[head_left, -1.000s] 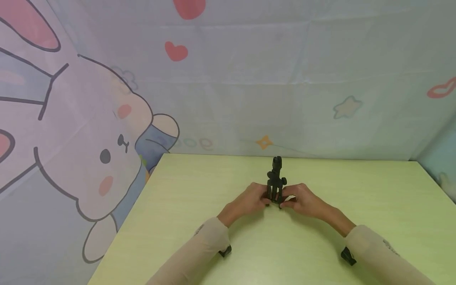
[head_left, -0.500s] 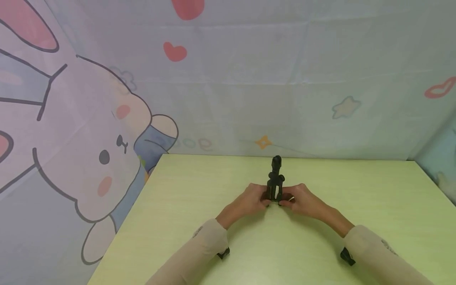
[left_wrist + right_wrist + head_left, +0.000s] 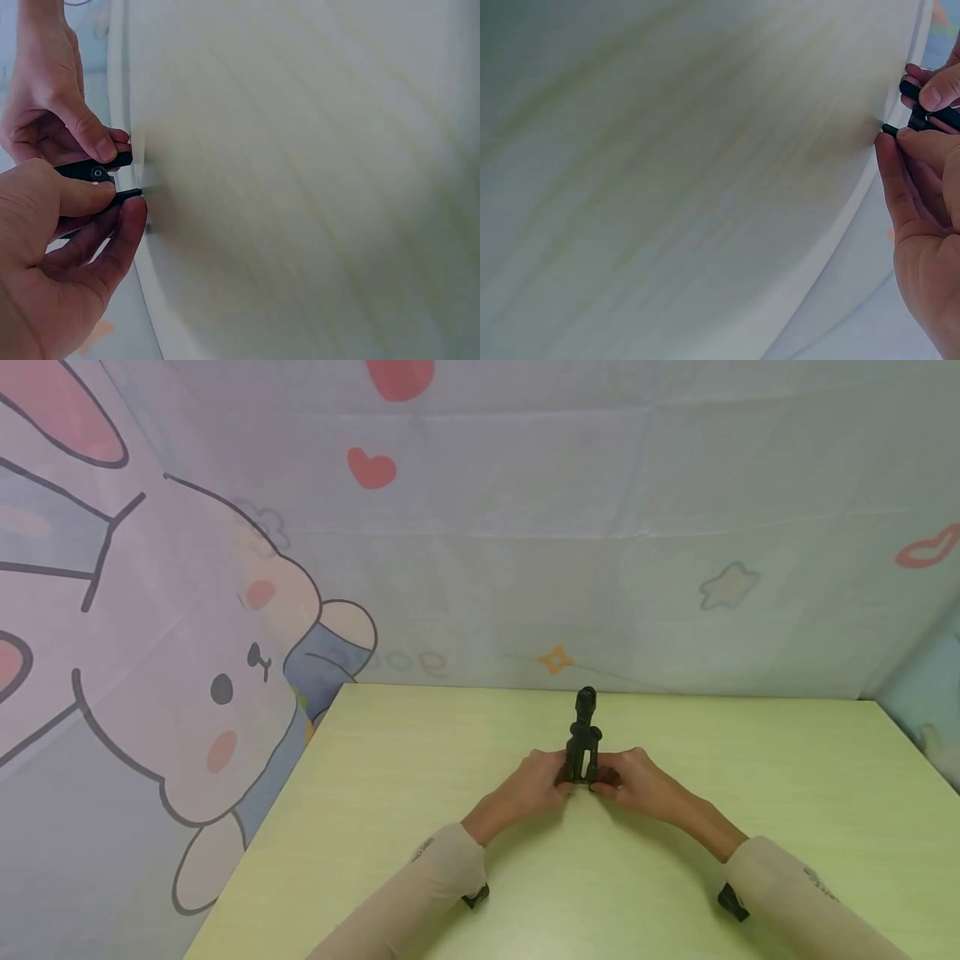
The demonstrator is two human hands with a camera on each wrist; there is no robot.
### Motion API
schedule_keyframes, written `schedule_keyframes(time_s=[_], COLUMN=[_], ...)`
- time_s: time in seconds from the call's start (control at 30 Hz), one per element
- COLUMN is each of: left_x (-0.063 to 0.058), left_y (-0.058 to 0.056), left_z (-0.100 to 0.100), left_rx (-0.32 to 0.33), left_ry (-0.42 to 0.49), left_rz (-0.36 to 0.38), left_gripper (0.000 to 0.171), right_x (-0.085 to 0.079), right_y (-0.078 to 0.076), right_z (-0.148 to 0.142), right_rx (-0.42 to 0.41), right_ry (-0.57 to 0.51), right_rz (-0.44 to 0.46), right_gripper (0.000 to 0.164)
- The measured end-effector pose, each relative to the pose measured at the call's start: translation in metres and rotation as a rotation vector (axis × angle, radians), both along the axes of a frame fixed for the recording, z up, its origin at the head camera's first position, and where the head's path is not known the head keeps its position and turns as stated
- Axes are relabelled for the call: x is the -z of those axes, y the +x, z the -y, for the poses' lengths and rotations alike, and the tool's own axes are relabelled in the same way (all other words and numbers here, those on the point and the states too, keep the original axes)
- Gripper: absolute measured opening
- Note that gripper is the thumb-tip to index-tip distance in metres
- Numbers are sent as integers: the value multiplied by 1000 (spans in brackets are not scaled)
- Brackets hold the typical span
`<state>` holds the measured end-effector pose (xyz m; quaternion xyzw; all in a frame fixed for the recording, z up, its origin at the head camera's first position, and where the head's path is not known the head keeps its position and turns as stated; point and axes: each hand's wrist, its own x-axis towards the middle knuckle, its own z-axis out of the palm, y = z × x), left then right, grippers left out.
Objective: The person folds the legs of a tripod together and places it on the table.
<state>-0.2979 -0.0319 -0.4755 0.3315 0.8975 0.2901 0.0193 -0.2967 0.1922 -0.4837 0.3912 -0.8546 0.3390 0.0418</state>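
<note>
Near the far edge of the yellow-green surface (image 3: 600,893), a black stand (image 3: 584,737) rises upright, its narrow neck topped by a rounded head, 2 bumps at mid-height, a gap splitting its base; left hand (image 3: 534,783) and right hand (image 3: 639,783) pinch it from opposite sides.

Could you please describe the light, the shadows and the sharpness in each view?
Head view: pale sheen on the smooth yellow-green tabletop, soft shadows near the left hand and right hand, fine detail lost on the slender upright black object; left wrist view: dimmer, cooler, tabletop edge curved, grain soft; right wrist view: similarly dim, grain blurred.
</note>
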Motion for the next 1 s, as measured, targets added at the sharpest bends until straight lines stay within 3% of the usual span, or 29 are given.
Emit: schedule_keyframes(time_s=[0.27,0.63,1.0], left_x=[-2,-6,-7], left_y=[0,-3,-9], left_z=[-1,-2,-3], left_rx=[-4,37,30], left_ry=[40,-10,-19], left_rz=[73,50,89], left_gripper=[15,19,19], right_x=[-1,-2,-4], right_y=[-1,2,-2], right_z=[0,3,5], right_rx=[14,37,26], right_ry=[20,39,76], right_rz=[7,-33,-30], right_gripper=[20,18,16])
